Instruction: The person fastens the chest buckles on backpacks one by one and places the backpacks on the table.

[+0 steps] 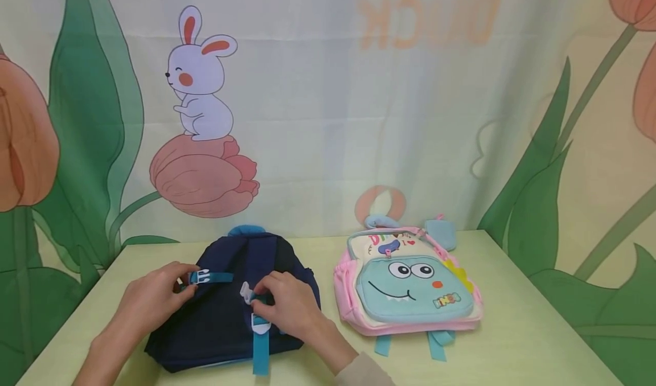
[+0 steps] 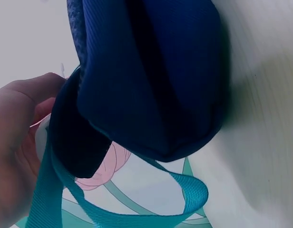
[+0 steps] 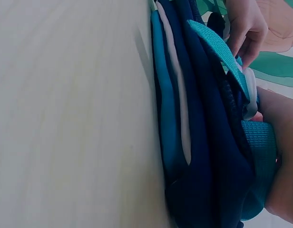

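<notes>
A navy backpack point(image 1: 215, 329) lies on the table with its strap side up. My left hand point(image 1: 154, 298) pinches one white buckle half point(image 1: 203, 276) on a teal strap point(image 1: 223, 277), over the bag's left side. Right of it, my right hand point(image 1: 289, 306) pinches another white buckle half point(image 1: 247, 292) by its teal webbing. The two halves are apart. Below the right hand, a white strap adjuster point(image 1: 260, 323) carries a hanging teal strap end point(image 1: 261, 354). In the left wrist view, a loop of teal webbing point(image 2: 137, 220) hangs beside the left hand point(image 2: 13, 128).
To the right lies a pink and white backpack point(image 1: 420, 289) with a cartoon face, its teal straps point(image 1: 437, 346) showing below. Both bags rest on a pale yellow-green table point(image 1: 533, 329). A printed curtain point(image 1: 307, 118) hangs behind and around the sides.
</notes>
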`<state>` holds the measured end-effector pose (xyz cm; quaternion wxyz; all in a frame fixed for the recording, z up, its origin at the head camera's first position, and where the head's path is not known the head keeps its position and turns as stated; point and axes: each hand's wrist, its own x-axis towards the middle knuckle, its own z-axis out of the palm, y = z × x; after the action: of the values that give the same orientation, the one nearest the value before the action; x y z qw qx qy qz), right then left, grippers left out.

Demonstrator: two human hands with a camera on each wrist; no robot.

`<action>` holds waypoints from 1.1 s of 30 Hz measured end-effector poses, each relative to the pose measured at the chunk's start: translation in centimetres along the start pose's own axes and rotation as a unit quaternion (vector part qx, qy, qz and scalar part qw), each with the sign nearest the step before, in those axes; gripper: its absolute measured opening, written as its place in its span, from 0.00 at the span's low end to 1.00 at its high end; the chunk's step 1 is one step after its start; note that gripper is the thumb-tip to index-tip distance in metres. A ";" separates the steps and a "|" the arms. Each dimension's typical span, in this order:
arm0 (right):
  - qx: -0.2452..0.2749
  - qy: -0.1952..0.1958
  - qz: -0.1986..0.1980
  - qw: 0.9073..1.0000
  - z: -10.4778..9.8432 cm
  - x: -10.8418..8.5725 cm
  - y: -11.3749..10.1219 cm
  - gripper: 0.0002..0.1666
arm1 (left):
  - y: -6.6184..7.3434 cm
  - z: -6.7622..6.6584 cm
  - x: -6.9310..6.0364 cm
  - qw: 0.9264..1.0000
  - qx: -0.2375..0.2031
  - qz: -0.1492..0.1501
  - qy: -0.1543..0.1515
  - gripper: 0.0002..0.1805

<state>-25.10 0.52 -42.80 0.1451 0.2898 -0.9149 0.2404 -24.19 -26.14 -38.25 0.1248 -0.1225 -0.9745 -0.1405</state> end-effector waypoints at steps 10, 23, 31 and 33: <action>0.009 -0.018 0.013 1.000 -0.1 0.0 0.0 0.10 | 1.3 1.0 -0.1 0.999 -0.040 0.026 0.000 0.14; 0.001 -0.024 0.010 1.000 0.1 0.0 0.1 0.10 | 1.8 1.1 0.0 0.995 -0.067 0.062 -0.046 0.15; 0.000 -0.028 0.009 1.000 0.3 0.1 0.1 0.10 | 2.2 0.9 -0.1 0.993 -0.073 0.079 -0.047 0.16; -0.005 -0.030 0.008 1.000 0.4 0.2 0.1 0.10 | 2.2 1.0 -0.1 0.993 -0.074 0.085 -0.045 0.16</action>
<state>-25.35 0.27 -43.07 0.1173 0.2889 -0.9224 0.2279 -23.72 -23.84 -38.67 0.0830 -0.2198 -0.9521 -0.1955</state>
